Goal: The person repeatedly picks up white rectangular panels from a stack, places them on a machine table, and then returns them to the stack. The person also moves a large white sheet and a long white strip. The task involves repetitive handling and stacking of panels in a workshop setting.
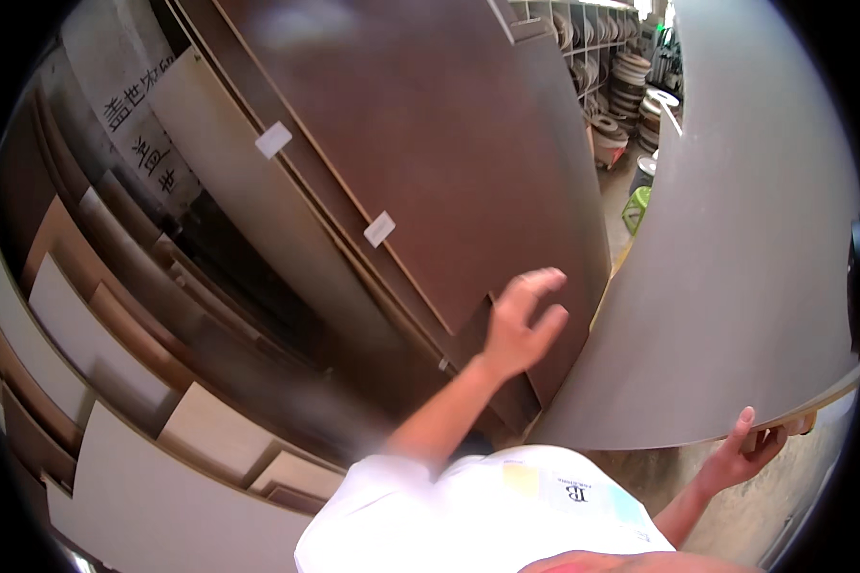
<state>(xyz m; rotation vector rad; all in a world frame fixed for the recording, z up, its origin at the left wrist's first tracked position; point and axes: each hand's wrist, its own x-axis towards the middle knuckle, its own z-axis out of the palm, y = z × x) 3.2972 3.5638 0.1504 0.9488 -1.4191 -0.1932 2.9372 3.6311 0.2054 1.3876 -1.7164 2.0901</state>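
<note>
A large grey panel [726, 239] stands upright on the right, its lower edge bowed by the lens. My right hand [741, 458] grips that edge, thumb on the grey face and fingers curled behind it. In front of a tall dark brown panel [420, 143] my left hand [521, 329] is raised, slightly blurred. Its thumb and fingers are apart, and nothing is in them. Whether it touches the brown panel I cannot tell. Small white labels [379, 229] are stuck along the edges of the brown boards.
Several boards in brown, beige and white lean in rows on the left, including a pale board [162, 497]. Behind them rises a grey pillar [115, 76] with dark writing. Shelves of rolls [583, 38], stacked reels [629, 81] and a green stool [635, 208] stand farther back.
</note>
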